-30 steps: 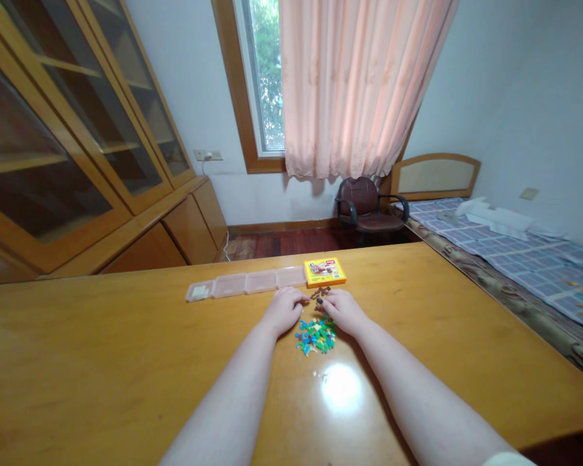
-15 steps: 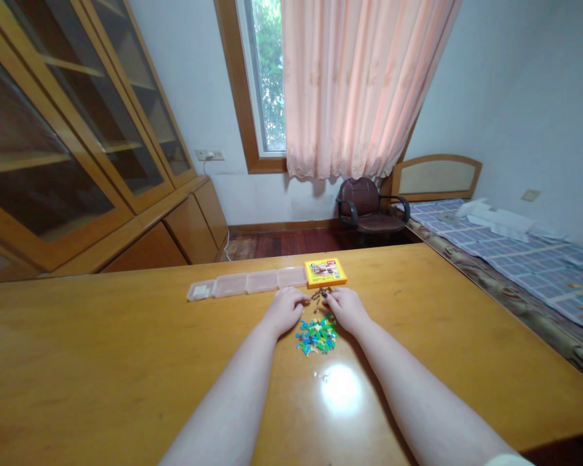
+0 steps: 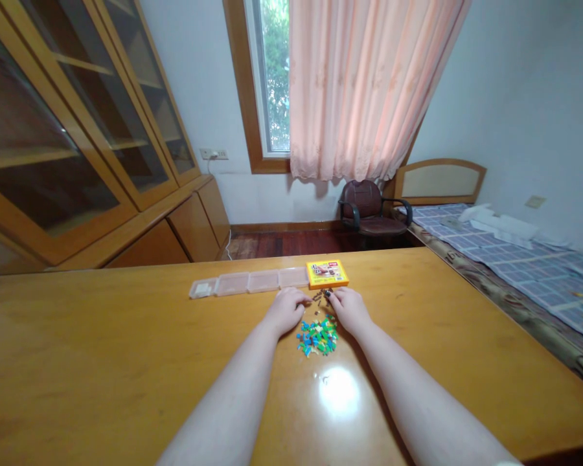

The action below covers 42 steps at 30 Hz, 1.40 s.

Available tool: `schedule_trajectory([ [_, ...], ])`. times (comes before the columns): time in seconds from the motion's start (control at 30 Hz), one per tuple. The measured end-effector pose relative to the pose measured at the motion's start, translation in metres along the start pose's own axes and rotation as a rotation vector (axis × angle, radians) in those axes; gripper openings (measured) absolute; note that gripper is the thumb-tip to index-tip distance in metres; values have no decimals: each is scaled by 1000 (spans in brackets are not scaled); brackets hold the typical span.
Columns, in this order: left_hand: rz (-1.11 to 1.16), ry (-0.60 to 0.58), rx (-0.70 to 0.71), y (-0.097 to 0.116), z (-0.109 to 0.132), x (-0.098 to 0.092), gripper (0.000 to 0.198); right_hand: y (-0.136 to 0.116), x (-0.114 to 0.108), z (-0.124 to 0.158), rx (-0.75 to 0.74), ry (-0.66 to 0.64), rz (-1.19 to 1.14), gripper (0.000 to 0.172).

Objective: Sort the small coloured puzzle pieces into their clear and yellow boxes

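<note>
A small mixed heap of green, blue, yellow and white toy bricks [image 3: 319, 336] lies on the table between my forearms. Just beyond it is a little group of brown bricks [image 3: 317, 298]. My left hand [image 3: 287, 309] rests at the left of the brown ones, index finger stretched to their edge and thumb apart, with nothing visible in it. On the other side, my right hand [image 3: 348, 307] has its fingertips together at a tiny black brick [image 3: 327, 293]. How the fingers grip it is too small to see fully.
A yellow box [image 3: 328, 274] lies flat behind the bricks. Left of it runs a row of clear plastic trays [image 3: 263, 281], the end one holding small pale pieces. Tiny bits [image 3: 320, 377] lie nearer me. Past the table [image 3: 102, 349] stand a chair [image 3: 364, 207] and a bed.
The view has shifted slightly. Both hands stay at the brown bricks; the fingers of my right hand have moved only a little around the black piece.
</note>
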<state>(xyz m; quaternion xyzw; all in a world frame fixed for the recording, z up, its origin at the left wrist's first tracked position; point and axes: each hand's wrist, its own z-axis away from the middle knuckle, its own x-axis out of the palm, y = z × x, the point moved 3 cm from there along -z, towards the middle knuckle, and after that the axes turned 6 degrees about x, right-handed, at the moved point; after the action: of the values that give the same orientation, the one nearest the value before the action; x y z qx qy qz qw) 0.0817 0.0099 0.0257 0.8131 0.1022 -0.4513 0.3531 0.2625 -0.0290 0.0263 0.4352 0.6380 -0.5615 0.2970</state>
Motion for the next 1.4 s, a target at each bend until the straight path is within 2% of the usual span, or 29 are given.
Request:
schedule_trajectory([
  [0.33,0,9,-18,-2,0,2,32,-3,1,1,-78,-15,-73,41],
  [0.47,10,4,-11,-2,0,2,33,-4,2,1,-90,-45,-93,42],
  [0.97,10,1,-10,-1,0,2,32,-5,2,2,-107,-27,-172,35],
  [1.4,5,14,6,-2,1,2,31,2,-7,1,-29,129,-218,41],
])
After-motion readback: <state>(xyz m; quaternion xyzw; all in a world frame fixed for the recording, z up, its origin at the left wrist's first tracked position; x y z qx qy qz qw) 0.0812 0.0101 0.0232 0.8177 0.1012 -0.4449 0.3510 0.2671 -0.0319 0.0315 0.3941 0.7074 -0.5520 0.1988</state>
